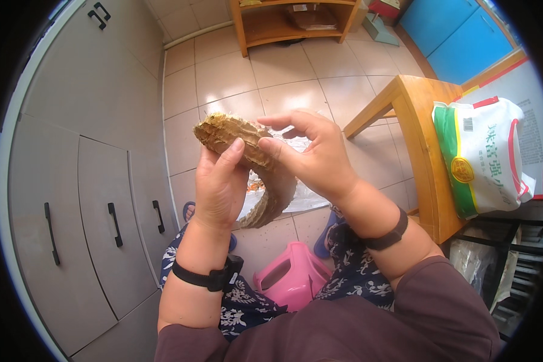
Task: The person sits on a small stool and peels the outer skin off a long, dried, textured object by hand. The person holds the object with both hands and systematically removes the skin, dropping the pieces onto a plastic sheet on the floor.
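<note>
Held thing: a curved, ridged, tan-brown husk-like piece (pixel 247 157), dry and scaly in look, arched from upper left down to lower right; what it is exactly cannot be told.
Where it is: in the air over the tiled floor (pixel 235 78), in front of the person's knees, held between both hands.
Left hand (pixel 220 187): grasping the piece from below and behind, thumb pressed up along its upper end, fingers wrapped around the far side; a black band sits on the wrist.
Right hand (pixel 317 154): grasping the piece near its top, thumb tip on the ridged surface just beside the left thumb, fingers curled over the far edge; a black band on this wrist too.
Below the hands: a pink plastic stool (pixel 289 274) between the knees, and a pale plastic sheet (pixel 308 196) lying on the floor behind the piece.
Clothing: dark blue floral trousers (pixel 350 268), maroon sleeves.
Left side: grey cabinet doors (pixel 96 199) with black handles.
Right side: a wooden counter (pixel 419 120) carrying a white sack (pixel 485 157) with green and red trim.
Far end: a wooden shelf unit (pixel 283 21) against the wall.
</note>
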Demonstrator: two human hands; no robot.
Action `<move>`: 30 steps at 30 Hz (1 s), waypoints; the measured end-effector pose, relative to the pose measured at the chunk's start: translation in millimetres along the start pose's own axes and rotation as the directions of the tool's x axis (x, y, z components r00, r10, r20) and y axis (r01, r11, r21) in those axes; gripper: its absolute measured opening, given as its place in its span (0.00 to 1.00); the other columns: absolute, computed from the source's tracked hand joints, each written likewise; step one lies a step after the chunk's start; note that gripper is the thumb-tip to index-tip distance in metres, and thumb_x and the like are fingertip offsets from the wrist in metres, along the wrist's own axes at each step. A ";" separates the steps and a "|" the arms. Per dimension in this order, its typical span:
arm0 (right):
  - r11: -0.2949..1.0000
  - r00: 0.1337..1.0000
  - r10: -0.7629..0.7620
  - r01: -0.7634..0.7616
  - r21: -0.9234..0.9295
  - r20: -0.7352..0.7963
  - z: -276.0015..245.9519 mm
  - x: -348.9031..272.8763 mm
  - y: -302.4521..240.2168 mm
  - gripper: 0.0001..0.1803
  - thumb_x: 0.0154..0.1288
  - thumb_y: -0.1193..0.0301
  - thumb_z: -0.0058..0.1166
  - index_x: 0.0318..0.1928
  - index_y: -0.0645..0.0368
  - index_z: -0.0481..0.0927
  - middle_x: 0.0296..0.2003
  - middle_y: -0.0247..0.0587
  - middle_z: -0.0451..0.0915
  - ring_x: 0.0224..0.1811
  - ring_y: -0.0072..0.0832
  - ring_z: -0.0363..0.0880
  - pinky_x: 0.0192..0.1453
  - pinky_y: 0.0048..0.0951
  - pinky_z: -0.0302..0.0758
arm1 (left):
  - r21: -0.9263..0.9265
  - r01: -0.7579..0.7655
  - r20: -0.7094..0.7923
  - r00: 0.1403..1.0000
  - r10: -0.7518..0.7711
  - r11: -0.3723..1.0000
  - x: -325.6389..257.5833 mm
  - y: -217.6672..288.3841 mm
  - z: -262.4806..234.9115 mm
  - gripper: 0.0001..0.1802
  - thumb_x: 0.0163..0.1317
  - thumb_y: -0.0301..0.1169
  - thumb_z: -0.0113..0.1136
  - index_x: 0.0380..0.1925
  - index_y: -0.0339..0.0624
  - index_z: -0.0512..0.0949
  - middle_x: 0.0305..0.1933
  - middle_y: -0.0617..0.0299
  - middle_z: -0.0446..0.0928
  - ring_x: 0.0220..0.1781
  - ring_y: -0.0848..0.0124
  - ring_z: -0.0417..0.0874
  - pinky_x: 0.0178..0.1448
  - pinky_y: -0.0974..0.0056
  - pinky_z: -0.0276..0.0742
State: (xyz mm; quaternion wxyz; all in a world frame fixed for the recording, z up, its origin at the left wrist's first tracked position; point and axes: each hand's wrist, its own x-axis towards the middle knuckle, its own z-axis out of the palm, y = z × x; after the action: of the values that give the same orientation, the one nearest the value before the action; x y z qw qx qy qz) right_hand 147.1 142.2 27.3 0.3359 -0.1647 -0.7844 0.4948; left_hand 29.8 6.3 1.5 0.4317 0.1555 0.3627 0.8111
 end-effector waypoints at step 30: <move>0.844 0.873 -0.433 0.480 -0.237 0.224 -4.9 12.1 -2.2 0.08 0.62 0.75 0.65 0.36 0.58 0.77 0.31 0.42 0.77 0.35 0.44 0.79 0.39 0.40 0.78 | 0.244 0.004 -0.106 0.994 0.022 0.970 0.3 -16.2 -4.5 0.20 0.81 0.49 0.52 0.54 0.44 0.75 0.52 0.62 0.81 0.54 0.72 0.83 0.59 0.63 0.80</move>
State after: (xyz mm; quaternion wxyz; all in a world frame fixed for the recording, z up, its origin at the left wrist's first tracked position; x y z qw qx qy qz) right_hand 141.9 151.7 35.0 0.3520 0.0215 -0.8885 0.2935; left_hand 36.6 10.5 -13.3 0.3852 0.1648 0.4818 0.7696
